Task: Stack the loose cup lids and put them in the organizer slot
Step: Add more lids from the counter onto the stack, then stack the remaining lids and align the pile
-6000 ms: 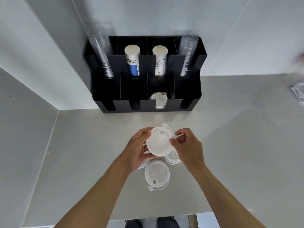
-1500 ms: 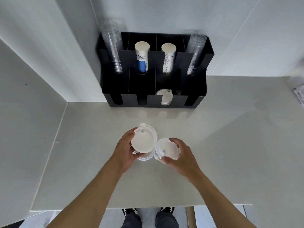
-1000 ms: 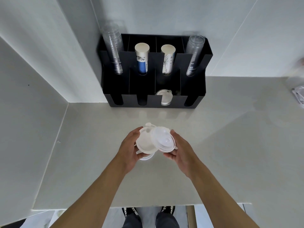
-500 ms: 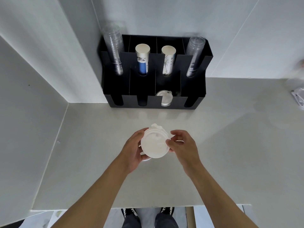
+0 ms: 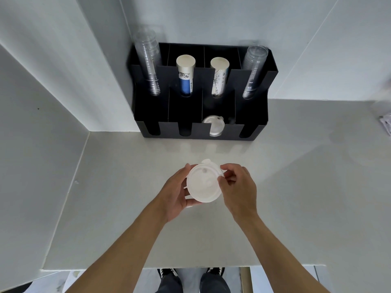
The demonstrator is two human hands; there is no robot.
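A stack of white cup lids [image 5: 203, 184] is held above the counter between both hands, its flat underside facing me. My left hand [image 5: 175, 193] cups its left and lower edge. My right hand [image 5: 238, 188] pinches its right edge with thumb and fingertips. The black organizer [image 5: 148, 115] stands against the back wall; its third front slot holds white lids [image 5: 213, 126]. How many lids are in the held stack is hidden.
The organizer's rear slots hold two stacks of clear cups [image 5: 148, 62] [image 5: 252, 72] and two stacks of paper cups [image 5: 185, 75] [image 5: 219, 76]. A wall [image 5: 42, 92] closes the left side. The counter's front edge [image 5: 190, 267] is near my body. A pale object [image 5: 386, 125] lies far right.
Over the last seconds my right hand picked a loose lid off the counter and set it onto the stack in my left hand. Both hands now hold the stack together.
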